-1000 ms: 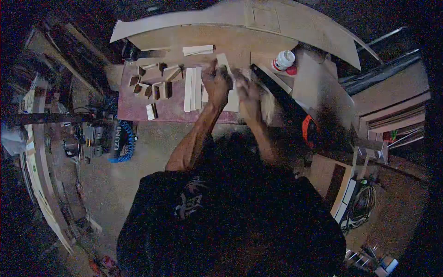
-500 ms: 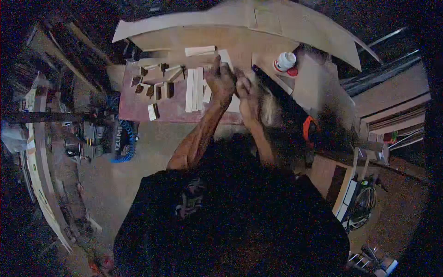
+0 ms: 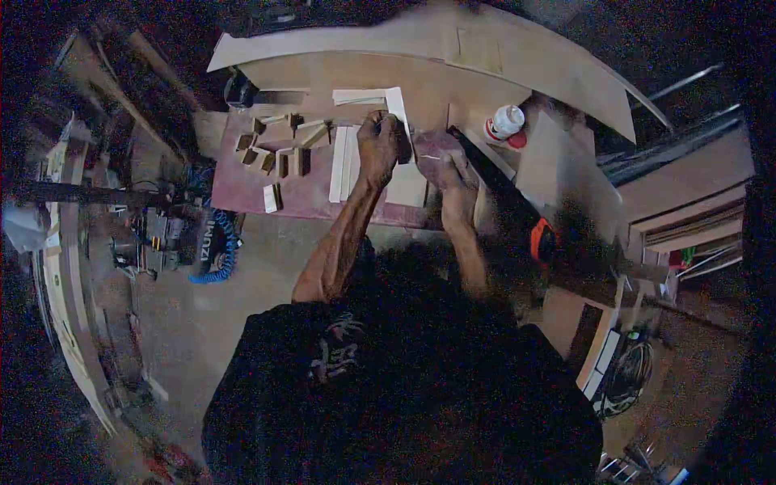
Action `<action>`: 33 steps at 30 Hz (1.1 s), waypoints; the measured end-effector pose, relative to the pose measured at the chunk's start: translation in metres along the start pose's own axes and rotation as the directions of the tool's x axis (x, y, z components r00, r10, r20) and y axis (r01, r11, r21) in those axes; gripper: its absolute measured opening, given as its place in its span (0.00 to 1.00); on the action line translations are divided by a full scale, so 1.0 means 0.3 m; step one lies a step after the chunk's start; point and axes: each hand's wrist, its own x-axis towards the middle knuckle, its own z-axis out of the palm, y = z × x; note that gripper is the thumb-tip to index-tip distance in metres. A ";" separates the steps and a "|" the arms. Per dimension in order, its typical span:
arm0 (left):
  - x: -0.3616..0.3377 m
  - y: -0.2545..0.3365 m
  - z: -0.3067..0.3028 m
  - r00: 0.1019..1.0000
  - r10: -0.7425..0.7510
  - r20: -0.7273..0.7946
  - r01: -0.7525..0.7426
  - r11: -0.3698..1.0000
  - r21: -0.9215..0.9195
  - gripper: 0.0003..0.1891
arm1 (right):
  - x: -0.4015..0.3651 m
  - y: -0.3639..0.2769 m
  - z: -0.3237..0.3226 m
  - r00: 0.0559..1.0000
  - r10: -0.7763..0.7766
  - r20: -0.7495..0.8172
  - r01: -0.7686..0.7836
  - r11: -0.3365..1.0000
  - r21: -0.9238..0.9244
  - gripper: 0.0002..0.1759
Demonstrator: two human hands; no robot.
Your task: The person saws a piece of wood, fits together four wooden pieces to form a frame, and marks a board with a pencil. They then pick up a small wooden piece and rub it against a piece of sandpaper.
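Note:
My left hand [image 3: 377,149] is closed around a pale wood strip [image 3: 395,102], which rises past its fingertips. To its right, my right hand [image 3: 458,190] is partly curled beside a dull reddish patch with a thin pale line; blur hides whether this is a held piece or the table. Pale wood strips [image 3: 344,162] lie side by side just left of my left hand. A flat pale board [image 3: 406,187] lies between my wrists. Another pale piece [image 3: 356,96] lies behind my left hand.
Several small wood blocks [image 3: 288,159] are spread on the left of the reddish table [image 3: 311,194]. A white bottle [image 3: 507,121] stands at the back right. A long dark tool with an orange handle [image 3: 543,240] slants along the right side. A curved panel [image 3: 347,45] spans the back.
My hands were close together and have moved apart. The right one shifted right and down; the left keeps its grip on the strip. The view has shifted slightly.

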 end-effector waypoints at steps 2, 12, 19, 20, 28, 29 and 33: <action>-0.011 0.014 0.002 0.999 0.022 -0.033 -0.021 0.999 0.033 0.11 | 0.007 0.050 -0.005 1.000 0.016 0.007 -0.017 0.995 0.095 0.17; 0.019 -0.015 -0.050 0.986 -0.150 0.070 0.112 0.914 0.390 0.07 | 0.002 0.011 -0.009 0.993 0.094 -0.069 -0.076 0.969 0.233 0.18; -0.021 -0.004 -0.029 0.956 -0.078 0.283 -0.066 0.883 0.465 0.11 | 0.040 0.021 -0.024 0.961 -0.276 0.025 0.274 0.933 -0.235 0.21; -0.048 0.031 0.004 0.938 -0.272 0.213 0.223 0.948 0.227 0.12 | 0.028 -0.043 -0.004 0.952 -0.295 0.076 0.305 0.923 -0.235 0.21; -0.044 0.003 0.038 0.997 -0.064 -0.042 0.068 0.991 0.115 0.13 | -0.047 -0.096 0.092 0.925 -0.237 0.298 0.332 0.886 -0.324 0.22; -0.030 -0.027 0.030 0.995 -0.046 -0.090 0.055 0.994 0.096 0.13 | -0.076 -0.093 0.101 0.908 -0.267 0.321 0.367 0.879 -0.305 0.23; -0.058 -0.048 0.058 0.990 0.052 -0.132 -0.032 0.988 0.154 0.11 | -0.012 -0.051 0.096 0.960 -0.184 0.211 0.246 0.915 -0.321 0.23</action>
